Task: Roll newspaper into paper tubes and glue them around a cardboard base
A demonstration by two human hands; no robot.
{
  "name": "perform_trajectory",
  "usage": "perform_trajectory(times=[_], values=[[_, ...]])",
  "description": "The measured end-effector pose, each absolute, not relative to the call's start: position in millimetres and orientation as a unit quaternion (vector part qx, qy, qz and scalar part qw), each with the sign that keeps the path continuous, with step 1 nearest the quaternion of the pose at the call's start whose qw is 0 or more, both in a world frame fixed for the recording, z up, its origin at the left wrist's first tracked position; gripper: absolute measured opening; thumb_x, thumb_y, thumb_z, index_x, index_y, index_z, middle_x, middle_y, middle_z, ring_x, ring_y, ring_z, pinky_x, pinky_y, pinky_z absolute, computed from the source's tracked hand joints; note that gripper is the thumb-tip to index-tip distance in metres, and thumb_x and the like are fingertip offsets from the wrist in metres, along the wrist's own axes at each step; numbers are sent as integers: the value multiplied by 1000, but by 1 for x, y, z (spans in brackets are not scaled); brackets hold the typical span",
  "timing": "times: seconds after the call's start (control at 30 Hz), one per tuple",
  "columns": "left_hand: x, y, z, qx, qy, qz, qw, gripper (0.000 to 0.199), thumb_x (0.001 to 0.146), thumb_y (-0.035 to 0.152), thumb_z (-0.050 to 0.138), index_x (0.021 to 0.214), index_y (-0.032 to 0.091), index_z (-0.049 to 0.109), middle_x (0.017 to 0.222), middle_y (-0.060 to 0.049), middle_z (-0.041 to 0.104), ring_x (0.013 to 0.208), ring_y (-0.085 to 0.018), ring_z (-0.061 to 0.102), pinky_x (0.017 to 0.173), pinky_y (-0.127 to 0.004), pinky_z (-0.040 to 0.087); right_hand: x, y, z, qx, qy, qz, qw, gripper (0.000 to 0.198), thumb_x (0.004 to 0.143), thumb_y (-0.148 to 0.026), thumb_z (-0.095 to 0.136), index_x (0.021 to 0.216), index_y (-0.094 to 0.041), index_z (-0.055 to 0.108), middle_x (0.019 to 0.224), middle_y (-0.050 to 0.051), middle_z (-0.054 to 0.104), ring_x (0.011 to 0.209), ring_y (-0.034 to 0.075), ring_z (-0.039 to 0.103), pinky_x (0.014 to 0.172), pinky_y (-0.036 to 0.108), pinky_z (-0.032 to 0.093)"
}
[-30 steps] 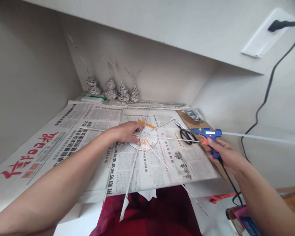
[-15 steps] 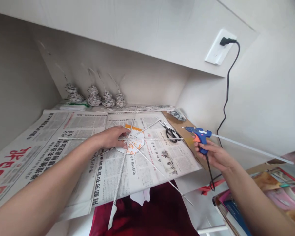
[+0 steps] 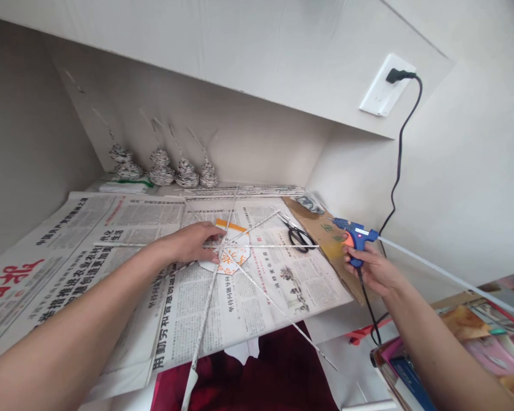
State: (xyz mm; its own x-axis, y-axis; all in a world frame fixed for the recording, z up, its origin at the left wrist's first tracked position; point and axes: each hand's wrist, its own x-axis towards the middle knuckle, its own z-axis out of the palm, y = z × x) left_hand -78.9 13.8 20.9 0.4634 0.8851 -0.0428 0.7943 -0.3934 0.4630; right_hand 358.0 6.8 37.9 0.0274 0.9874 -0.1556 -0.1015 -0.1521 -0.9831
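Observation:
An octagonal card (image 3: 235, 264), white with an orange pattern and an orange strip along its far edge, lies on the newspaper. Thin rolled-paper sticks (image 3: 278, 246) cross over it and spread out like spokes. My left hand (image 3: 197, 242) grips the card's left side, thumb and fingers bent over card and sticks. Raised over the table's right side, my right hand (image 3: 370, 268) is wrapped round a blue glue gun (image 3: 356, 238) with an orange trigger. A long whitish glue stick (image 3: 445, 274) juts from its back; its nozzle points left, apart from the card.
Black-handled scissors (image 3: 300, 238) lie right of the card, beside brown cardboard (image 3: 332, 251). Several woven gourd shapes (image 3: 160, 168) and a row of paper sticks (image 3: 244, 193) line the back. The gun's black cord hangs down; another runs from a wall socket (image 3: 388, 85). A box of books (image 3: 406, 371) stands lower right.
My right hand has carried the glue gun a little to the right, farther from the card. My left hand stays on the card. The camera view has shifted slightly.

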Motion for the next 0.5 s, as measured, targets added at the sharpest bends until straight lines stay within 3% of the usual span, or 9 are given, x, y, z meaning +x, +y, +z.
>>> perform_trajectory(times=[0.23,0.5], values=[[-78,13,22,828,512,92,206,69,68,52,62,127,19,49,116,-10,55,103,-24,54,89,-30,40,369,18,39,-542,-314,576,525,10,71,-10,66,76,-17,62,74,0,58,60,7,55,52,16,52],[-77,13,23,835,510,81,191,67,70,50,60,128,19,48,120,-10,54,107,-25,52,91,-30,39,375,19,34,-523,-262,609,537,14,74,-8,61,83,-19,61,71,1,59,55,9,54,45,16,51]])
